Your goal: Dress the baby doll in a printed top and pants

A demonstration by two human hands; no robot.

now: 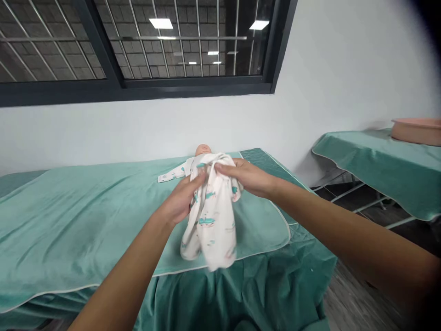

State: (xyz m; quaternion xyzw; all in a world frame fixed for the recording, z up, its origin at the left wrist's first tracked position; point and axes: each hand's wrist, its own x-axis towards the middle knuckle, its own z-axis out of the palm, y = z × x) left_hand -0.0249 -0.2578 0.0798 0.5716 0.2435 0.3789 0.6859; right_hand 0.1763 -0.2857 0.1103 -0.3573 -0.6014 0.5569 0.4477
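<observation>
A white baby garment (215, 225) with teal and pink prints hangs from my two hands above the front part of the green-covered bed. My left hand (184, 195) grips its left side, thumb on top. On the right, my right hand (246, 174) pinches the upper edge of the cloth. Just behind lies a doll, its bald head (203, 149) showing near the wall. A printed white sleeve (174, 173) stretches out to the left on the bed. The garment hides most of the doll's body.
A light green sheet (86, 220) covers the bed over a darker green cover (275, 285). At the right stands another green-draped table (379, 156) with a pink basin (416, 131) on it. A white wall and barred window are behind.
</observation>
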